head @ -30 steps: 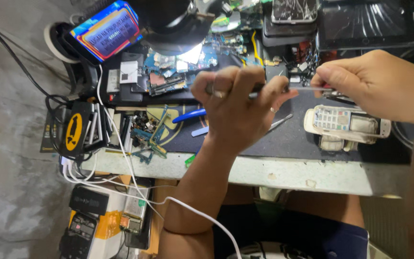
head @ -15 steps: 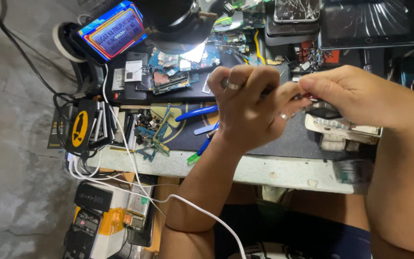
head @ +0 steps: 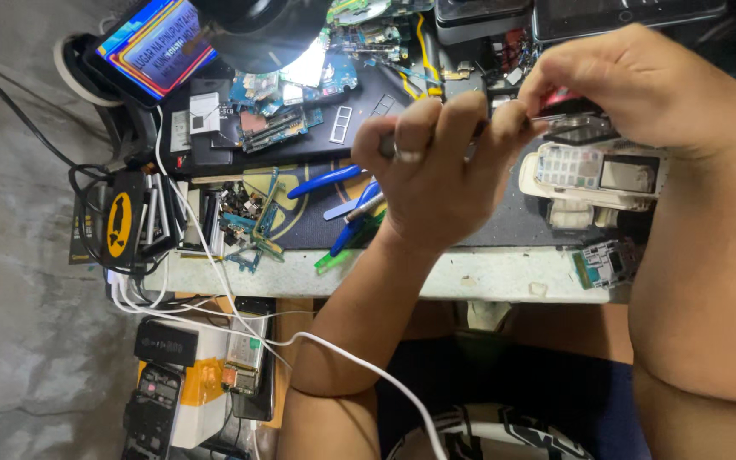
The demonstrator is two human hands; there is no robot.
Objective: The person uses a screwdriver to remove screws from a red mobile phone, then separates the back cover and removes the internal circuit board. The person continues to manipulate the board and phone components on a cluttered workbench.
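Note:
My left hand (head: 436,183), with a ring on one finger, is closed around a thin metal tool (head: 543,119) whose tip points right. My right hand (head: 641,94) pinches a small dark part (head: 581,128) just at that tip. Both hands hover close together over a dark work mat (head: 504,226). Under my right hand a white keypad phone (head: 594,175) lies on the mat with its front off. How the tool's tip meets the part is hidden by my fingers.
Blue-handled pliers (head: 325,181) and tweezers lie left of my left hand. Circuit boards (head: 283,119) and a lit phone screen (head: 155,43) fill the back left under a dark lamp head (head: 257,30). A small board (head: 606,264) sits at the table's front edge (head: 487,281). A white cable (head: 342,349) trails down.
My right hand has moved left to meet my left hand, and both have risen slightly over the white phone. The tool stays in my left hand.

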